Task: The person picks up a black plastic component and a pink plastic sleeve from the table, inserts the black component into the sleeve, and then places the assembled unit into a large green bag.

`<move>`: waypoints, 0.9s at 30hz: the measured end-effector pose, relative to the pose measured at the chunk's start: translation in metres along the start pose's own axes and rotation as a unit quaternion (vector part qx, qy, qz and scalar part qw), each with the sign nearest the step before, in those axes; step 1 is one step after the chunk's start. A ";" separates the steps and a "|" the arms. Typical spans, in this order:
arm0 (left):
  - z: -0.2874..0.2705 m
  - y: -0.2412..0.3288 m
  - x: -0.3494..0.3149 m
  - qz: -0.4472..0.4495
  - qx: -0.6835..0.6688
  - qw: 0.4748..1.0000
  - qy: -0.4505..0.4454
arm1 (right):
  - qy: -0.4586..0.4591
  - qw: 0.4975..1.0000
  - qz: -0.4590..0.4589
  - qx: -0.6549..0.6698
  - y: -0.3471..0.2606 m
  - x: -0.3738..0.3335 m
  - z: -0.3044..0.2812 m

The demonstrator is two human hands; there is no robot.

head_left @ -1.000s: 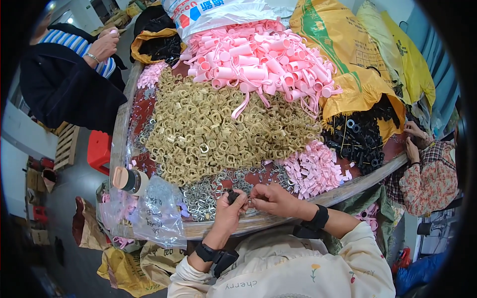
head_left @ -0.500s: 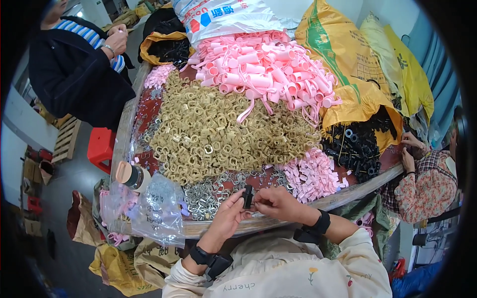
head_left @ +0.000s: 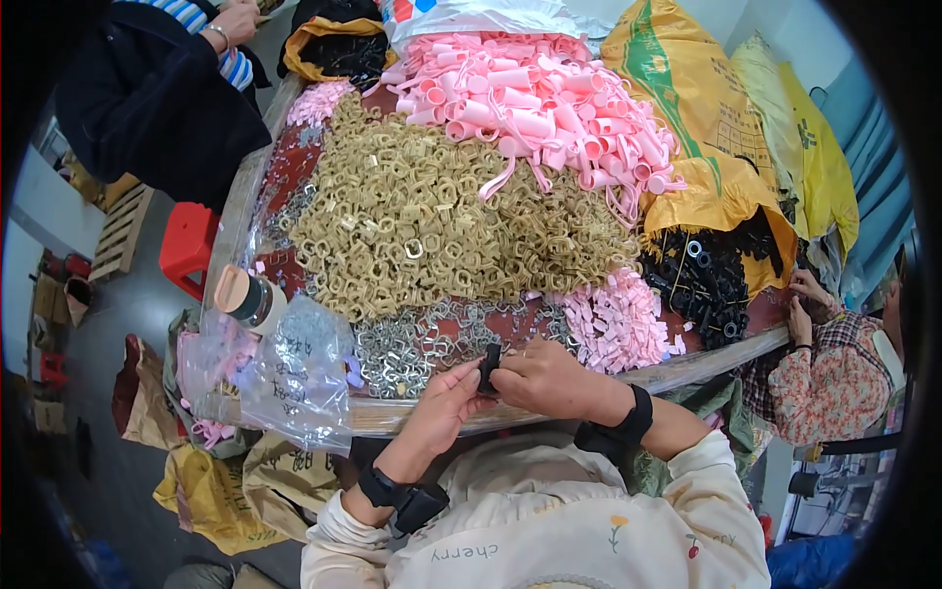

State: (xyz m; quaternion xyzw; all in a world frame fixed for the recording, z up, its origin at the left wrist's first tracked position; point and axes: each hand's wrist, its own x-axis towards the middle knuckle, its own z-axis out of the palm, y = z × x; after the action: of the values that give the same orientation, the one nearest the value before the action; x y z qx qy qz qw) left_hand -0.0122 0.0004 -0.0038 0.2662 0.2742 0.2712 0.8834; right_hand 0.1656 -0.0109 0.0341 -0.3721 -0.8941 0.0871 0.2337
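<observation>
A small black plastic part [head_left: 489, 367] stands roughly upright between my hands, over the table's near edge. My left hand [head_left: 446, 401] pinches it from the left with thumb and fingers. From the right, my right hand [head_left: 543, 379] is closed with its fingertips against the same part; anything smaller inside those fingers is hidden. Just beyond my hands lie loose silver metal buckles [head_left: 397, 355]. A wide heap of brass-coloured square rings [head_left: 422, 231] spreads behind them. To the right of my right hand is a pile of small pink pieces [head_left: 616, 324].
Pink tubes with straps [head_left: 530, 108] are heaped at the back. A yellow sack [head_left: 721, 211] spills black parts [head_left: 702, 290] on the right. A lidded bottle [head_left: 250, 299] and clear plastic bag [head_left: 294, 378] sit front left. Other people stand at the left [head_left: 162, 118] and right [head_left: 834, 373].
My right hand has come in against the black part, which it was slightly apart from before. The left hand still holds it. The whole view has shifted a little.
</observation>
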 end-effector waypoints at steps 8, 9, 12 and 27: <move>-0.007 -0.003 -0.002 -0.013 -0.003 1.000 -0.012 | -0.061 0.998 -0.011 0.016 0.001 0.009 0.002; -0.008 -0.004 -0.003 -0.015 0.001 1.000 -0.018 | -0.072 0.997 -0.007 0.020 0.000 0.010 0.002; -0.008 -0.006 -0.003 -0.018 0.000 0.999 -0.026 | -0.101 0.993 0.037 0.045 -0.001 0.015 -0.002; -0.011 0.005 -0.014 0.007 -0.071 0.996 -0.061 | -0.056 0.971 0.120 0.199 -0.003 0.028 -0.005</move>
State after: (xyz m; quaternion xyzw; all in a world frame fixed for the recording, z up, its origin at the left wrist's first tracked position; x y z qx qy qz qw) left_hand -0.0304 -0.0011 -0.0037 0.2206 0.1979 0.2796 0.9132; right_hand 0.1485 0.0064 0.0492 -0.4176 -0.8190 0.3116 0.2404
